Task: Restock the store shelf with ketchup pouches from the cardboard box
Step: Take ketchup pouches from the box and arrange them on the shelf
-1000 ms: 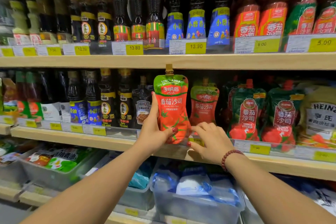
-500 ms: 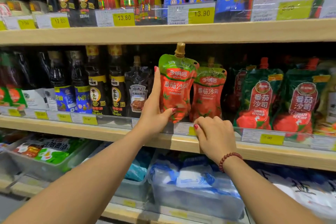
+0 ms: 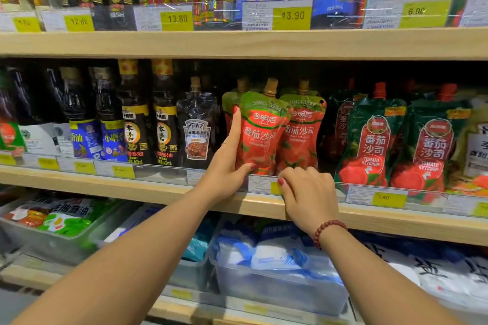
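Note:
A red-and-green ketchup pouch (image 3: pixel 261 134) with a tan cap stands at the front of the middle shelf (image 3: pixel 148 190). My left hand (image 3: pixel 227 163) grips its left side, index finger up along the edge and thumb under its front. A second matching pouch (image 3: pixel 303 132) stands right beside it, and a third peeks out behind at the left. My right hand (image 3: pixel 306 192) rests curled on the clear price rail just below the pouches, holding nothing I can see. The cardboard box is out of view.
Dark green ketchup pouches (image 3: pixel 372 145) stand to the right, a Heinz pepper sauce pouch (image 3: pixel 196 129) and dark bottles (image 3: pixel 132 119) to the left. The upper shelf (image 3: pixel 237 43) overhangs closely. Plastic bins (image 3: pixel 280 285) of bagged goods sit below.
The pouch in my left hand has gone down and back onto the shelf beside the other one. My right hand stays at the price rail. The view has come closer.

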The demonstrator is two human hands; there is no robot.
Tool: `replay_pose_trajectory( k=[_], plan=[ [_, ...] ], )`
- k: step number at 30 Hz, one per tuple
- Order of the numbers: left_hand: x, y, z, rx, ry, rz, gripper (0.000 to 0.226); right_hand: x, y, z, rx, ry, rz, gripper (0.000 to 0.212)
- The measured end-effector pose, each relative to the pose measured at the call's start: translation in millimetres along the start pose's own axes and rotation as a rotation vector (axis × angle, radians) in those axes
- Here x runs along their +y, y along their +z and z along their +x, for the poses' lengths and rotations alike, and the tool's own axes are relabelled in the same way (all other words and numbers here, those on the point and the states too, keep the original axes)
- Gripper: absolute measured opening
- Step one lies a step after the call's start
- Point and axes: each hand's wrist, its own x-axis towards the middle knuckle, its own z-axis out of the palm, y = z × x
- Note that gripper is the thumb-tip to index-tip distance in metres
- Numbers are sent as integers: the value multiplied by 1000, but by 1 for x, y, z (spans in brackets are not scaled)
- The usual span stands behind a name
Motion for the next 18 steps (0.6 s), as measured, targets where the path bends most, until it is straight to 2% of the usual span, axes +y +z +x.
replay_pose_trajectory(
  k=[5, 11, 18],
  plan=[
    [-6, -4, 6, -71, -14, 49, 112, 2, 0, -1, -3, 2, -8, 11],
    [-14, -16, 3, -40, -67, 168, 112, 2, 1, -1, -21, 4, 6, 11],
    [-12, -32, 11, -124, -139, 137, 114, 2, 0, -2, -22, 3, 7, 11]
  ],
)
